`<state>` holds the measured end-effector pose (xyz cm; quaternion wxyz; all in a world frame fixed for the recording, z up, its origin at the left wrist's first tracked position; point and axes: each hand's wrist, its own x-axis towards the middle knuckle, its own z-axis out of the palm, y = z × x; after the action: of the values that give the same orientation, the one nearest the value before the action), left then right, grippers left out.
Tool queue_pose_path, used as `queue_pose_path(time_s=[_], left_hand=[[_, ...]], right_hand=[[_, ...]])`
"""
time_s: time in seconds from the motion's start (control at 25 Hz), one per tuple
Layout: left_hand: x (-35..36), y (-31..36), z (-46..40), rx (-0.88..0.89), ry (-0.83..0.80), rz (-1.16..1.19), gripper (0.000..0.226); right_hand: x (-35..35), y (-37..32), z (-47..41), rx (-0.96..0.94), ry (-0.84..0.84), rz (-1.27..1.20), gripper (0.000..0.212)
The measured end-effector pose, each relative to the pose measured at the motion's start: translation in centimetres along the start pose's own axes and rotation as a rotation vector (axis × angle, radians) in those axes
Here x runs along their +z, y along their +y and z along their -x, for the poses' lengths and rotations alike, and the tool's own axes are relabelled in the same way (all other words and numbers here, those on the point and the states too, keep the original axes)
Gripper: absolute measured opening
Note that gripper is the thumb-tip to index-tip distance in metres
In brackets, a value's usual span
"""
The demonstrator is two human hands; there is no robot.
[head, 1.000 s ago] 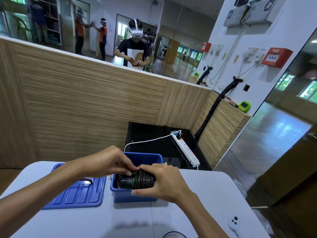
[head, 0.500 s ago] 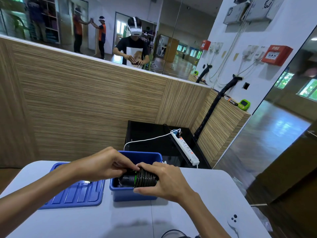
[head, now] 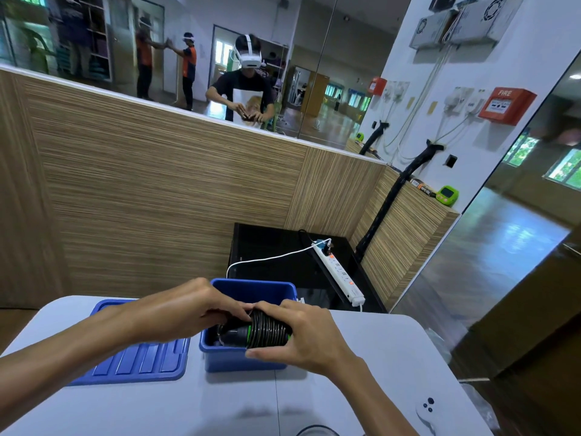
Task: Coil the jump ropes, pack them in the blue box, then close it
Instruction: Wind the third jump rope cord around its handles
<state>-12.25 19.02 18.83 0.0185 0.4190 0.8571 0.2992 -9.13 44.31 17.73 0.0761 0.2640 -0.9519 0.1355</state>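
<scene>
**Coiled rope held over the open box, long axis left to right**

The black jump rope wound in tight coils around its black-and-green handle [head: 264, 332] is held between both hands directly over the mouth of the open blue plastic box [head: 251, 291], low enough that its underside sits at about rim level. The bundle's long axis runs left to right, roughly parallel to the box's near wall, with the bare handle end pointing toward the left. The right hand [head: 301, 335] wraps the coiled portion, fingers curled over the top and thumb along the near side. The left hand [head: 185, 309] reaches in from the left and pinches at the upper edge of the coils, fingertips touching the rope just beside the right hand's fingers. Both hands are thus equally close; the right carries most of the bundle. Since the rope already lies above the cavity, the coming move is judged to be a short descent, then release. The ribbed blue lid [head: 141, 363] lies flat on the white table [head: 361, 372], just left of the box. A loop of dark cord [head: 317, 429] shows at the table's near edge; whether it is a second rope cannot be told.
</scene>
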Motion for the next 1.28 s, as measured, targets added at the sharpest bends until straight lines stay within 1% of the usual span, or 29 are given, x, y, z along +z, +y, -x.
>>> queue_pose_path(time_s=[0.08, 0.16, 0.28, 0.4, 0.48, 0.56, 0.64, 0.72, 0.76, 0.88, 0.96, 1.04, 1.08, 1.16, 1.28], left_hand=[[0.3, -0.3, 0.1, -0.012, -0.015, -0.106, 0.038], [0.9, -0.4, 0.3, -0.017, 0.023, -0.134, 0.037], [1.1, 0.2, 0.0, -0.027, 0.142, -0.116, 0.034], [1.7, 1.0, -0.7, 0.004, 0.318, -0.065, 0.033], [2.3, 1.6, -1.0, -0.032, 0.447, 0.087, 0.034], [2.8, 2.2, -1.3, -0.145, 0.522, 0.315, 0.027], [2.9, 2.3, -1.4, -0.253, 0.538, 0.531, 0.015], [3.3, 2.3, -1.5, -0.258, 0.504, 0.619, 0.007], [3.5, 2.3, -1.5, -0.23, 0.494, 0.605, 0.005], [3.5, 2.1, -1.4, -0.133, 0.453, 0.47, 0.006], [3.2, 1.9, -1.5, -0.101, 0.368, 0.349, 0.014], [3.1, 1.6, -1.6, -0.118, 0.31, 0.257, 0.025], [3.2, 1.5, -1.7, -0.134, 0.334, 0.256, 0.028], [3.8, 1.7, -1.8, -0.168, 0.458, 0.247, 0.031], [4.5, 1.8, -2.1, -0.201, 0.585, 0.125, 0.028]], right_hand=[[-0.1, 0.0, 0.1, -0.01, 0.006, 0.017, 0.074], [-0.2, 0.1, 0.2, -0.014, -0.009, 0.027, 0.075], [-0.4, 0.2, 0.1, -0.006, -0.011, 0.033, 0.077], [-0.5, 0.2, -0.2, -0.038, 0.007, 0.09, 0.078], [-0.5, 0.2, -0.1, -0.037, 0.011, 0.082, 0.078], [-0.5, 0.4, 0.0, -0.012, 0.0, 0.048, 0.08], [-0.5, 0.4, 0.1, 0.002, -0.004, 0.048, 0.081], [-0.5, 0.3, 0.0, 0.01, 0.0, 0.06, 0.081], [-0.5, 0.4, 0.0, 0.018, -0.005, 0.066, 0.081], [-0.5, 0.6, -0.2, 0.038, -0.031, 0.079, 0.082], [-0.6, 0.8, -0.3, 0.046, -0.042, 0.077, 0.082], [-0.5, 0.7, -0.3, 0.045, -0.025, 0.058, 0.081], [-0.5, 0.6, -0.2, 0.039, -0.012, 0.056, 0.08], [-0.5, 0.3, -0.3, 0.021, 0.002, 0.085, 0.078], [-0.2, 0.0, -0.3, 0.04, 0.011, 0.115, 0.075]])
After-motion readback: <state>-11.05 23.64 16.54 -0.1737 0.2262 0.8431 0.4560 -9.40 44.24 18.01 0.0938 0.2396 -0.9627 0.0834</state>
